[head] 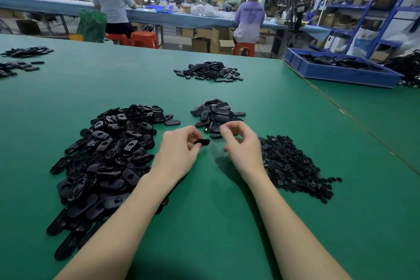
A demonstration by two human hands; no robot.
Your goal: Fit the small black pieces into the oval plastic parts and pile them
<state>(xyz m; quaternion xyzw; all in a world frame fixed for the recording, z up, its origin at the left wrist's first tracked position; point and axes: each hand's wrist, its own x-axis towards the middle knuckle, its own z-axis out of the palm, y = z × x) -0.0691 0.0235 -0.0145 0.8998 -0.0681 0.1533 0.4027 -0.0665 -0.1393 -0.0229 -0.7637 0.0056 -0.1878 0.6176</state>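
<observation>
Left hand has the oval part, right hand closing in

Left hand (179,150) pinches one oval part (202,142) at frame centre, long axis pointing right toward the right hand (238,143), whose fingers (227,128) are curled together, contents unclear; three heaps nearby on the worktop (204,223): unfitted ovals (109,154) left, small black pieces (293,166) right, fitted pile (216,113) above

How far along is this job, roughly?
Done: a small pile of ovals sits beyond the hands. In hand: the left hand holds one oval; the right hand is curled beside it. Left: a far bigger heap of ovals and many small pieces.
</observation>
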